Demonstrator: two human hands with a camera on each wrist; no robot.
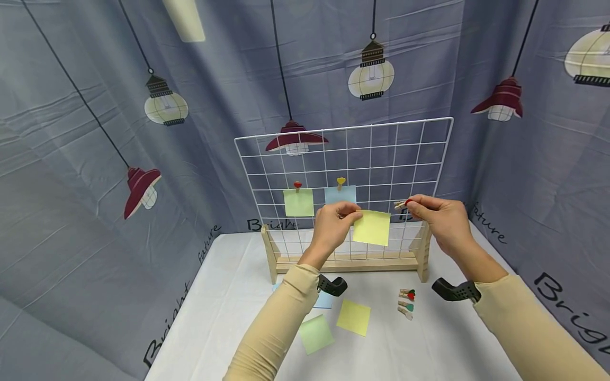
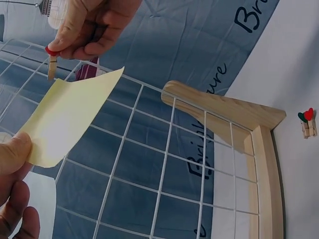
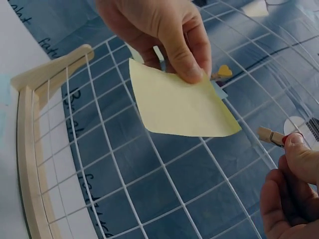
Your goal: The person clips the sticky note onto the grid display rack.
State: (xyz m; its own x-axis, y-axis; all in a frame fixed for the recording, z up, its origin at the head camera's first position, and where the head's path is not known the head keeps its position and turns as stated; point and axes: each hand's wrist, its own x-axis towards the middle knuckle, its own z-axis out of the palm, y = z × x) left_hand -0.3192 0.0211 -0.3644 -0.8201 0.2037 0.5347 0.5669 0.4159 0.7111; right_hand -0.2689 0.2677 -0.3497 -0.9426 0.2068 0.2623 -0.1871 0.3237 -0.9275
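My left hand [image 1: 332,225] pinches a yellow sticky note [image 1: 371,228] by its upper left corner, in front of a white wire grid [image 1: 381,174]. To the right, my right hand [image 1: 440,217] holds a small wooden clothespin [image 3: 271,136] with a red heart by its heart end, its tip pointing toward the note. The right wrist view shows a gap between clothespin and note. On the grid hang a green note [image 1: 298,203] under a red heart clothespin [image 1: 297,185] and a blue note [image 1: 340,195] under a yellow heart clothespin [image 1: 341,182].
Wooden feet and a bar [image 1: 352,264] hold the grid upright on the white table [image 1: 229,296]. In front lie a yellow note [image 1: 353,318], a green note [image 1: 316,334] and a blue note [image 1: 324,300] partly behind my left arm. Several heart clothespins [image 1: 406,307] lie at the right.
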